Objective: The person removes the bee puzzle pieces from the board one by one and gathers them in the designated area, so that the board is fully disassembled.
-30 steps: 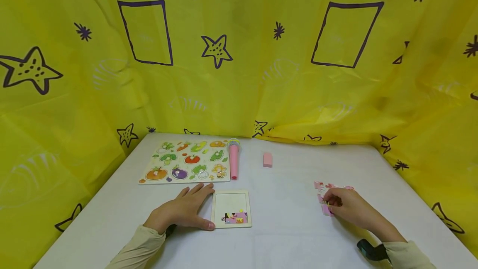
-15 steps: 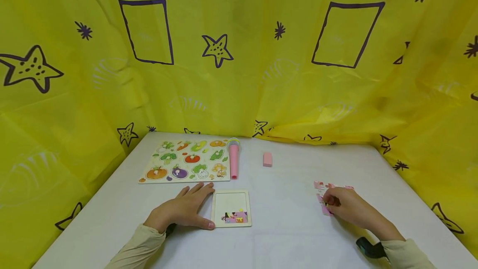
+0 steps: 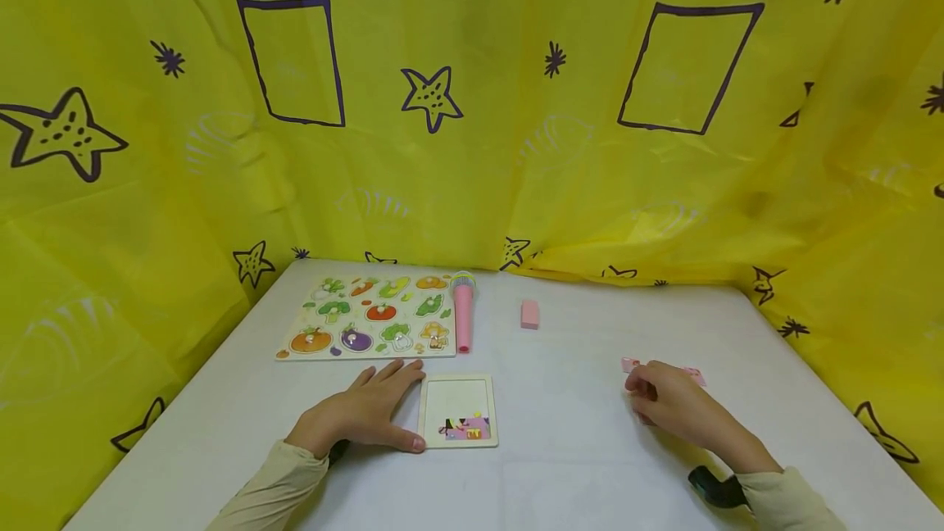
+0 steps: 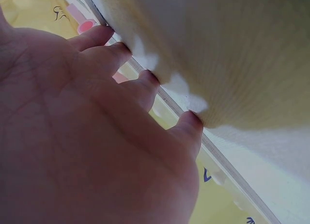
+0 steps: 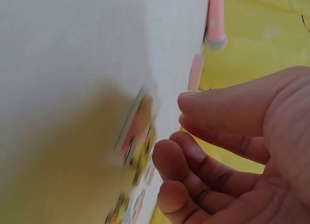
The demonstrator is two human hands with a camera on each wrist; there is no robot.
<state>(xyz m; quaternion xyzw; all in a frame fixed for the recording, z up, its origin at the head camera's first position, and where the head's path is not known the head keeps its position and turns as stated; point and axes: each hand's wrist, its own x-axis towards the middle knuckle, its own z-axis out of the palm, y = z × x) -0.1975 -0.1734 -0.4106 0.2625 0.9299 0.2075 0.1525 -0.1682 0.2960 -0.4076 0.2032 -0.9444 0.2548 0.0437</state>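
My left hand (image 3: 363, 419) lies with spread, straight fingers beside a small wooden puzzle tray (image 3: 422, 412), the thumb at the tray's lower left corner. Joined jigsaw pieces (image 3: 468, 429) with a pink picture fill the tray's lower right part. In the left wrist view the fingertips (image 4: 189, 122) meet a thin straight edge. My right hand (image 3: 678, 404) hovers over loose pink jigsaw pieces (image 3: 695, 375) at the right, hiding most of them. In the right wrist view its fingers are loosely bent, and no piece shows between them; a blurred jigsaw piece (image 5: 138, 122) lies on the table beyond.
Behind the left hand lies a wooden vegetable peg board (image 3: 369, 318). A pink toy microphone (image 3: 463, 314) lies along its right edge. Right of that stands a pink block (image 3: 529, 315). A yellow patterned curtain (image 3: 479, 187) closes off the back and sides of the white table (image 3: 560, 416).
My right hand, earlier with its fingertips down at a jigsaw piece, has shifted up and slightly left over the loose pieces. The left hand and the tray have stayed put.
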